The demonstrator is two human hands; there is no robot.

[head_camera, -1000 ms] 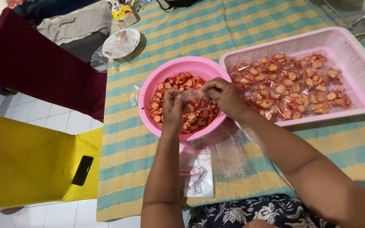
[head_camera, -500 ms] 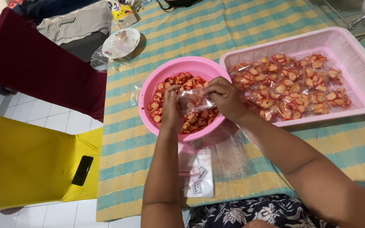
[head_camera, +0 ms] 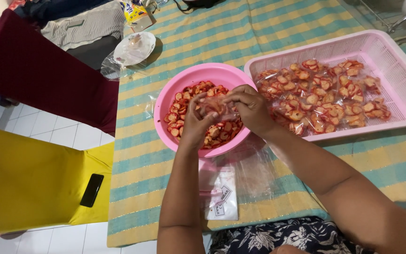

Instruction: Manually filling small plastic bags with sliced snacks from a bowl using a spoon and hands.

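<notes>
You're at a table w/ a green-yellow-teal striped cloth [head_camera: 269,33] over a white tiled floor [head_camera: 38,131]. To your left there's a yellow chair cover [head_camera: 24,183] w/ a black phone [head_camera: 91,190] lying on it, and a maroon cover [head_camera: 38,70] further back. At the far edge sits a small white plate [head_camera: 134,48] inside clear plastic.

The pink round bowl [head_camera: 184,80] in front of you is about half full of red-orange sliced chips [head_camera: 184,101]. Just right of it, near touching, the pink perforated tray [head_camera: 391,61] holds sealed clear packs of the same chips [head_camera: 325,94], spread across its left and middle.

Both hands meet over the bowl — your left hand [head_camera: 194,123] and right hand [head_camera: 250,107] are pinched together on one small clear bag of chips [head_camera: 216,108], fingers closed on its top edge. A stack of empty clear bags [head_camera: 222,188] lies on the cloth between the bowl and your lap.
</notes>
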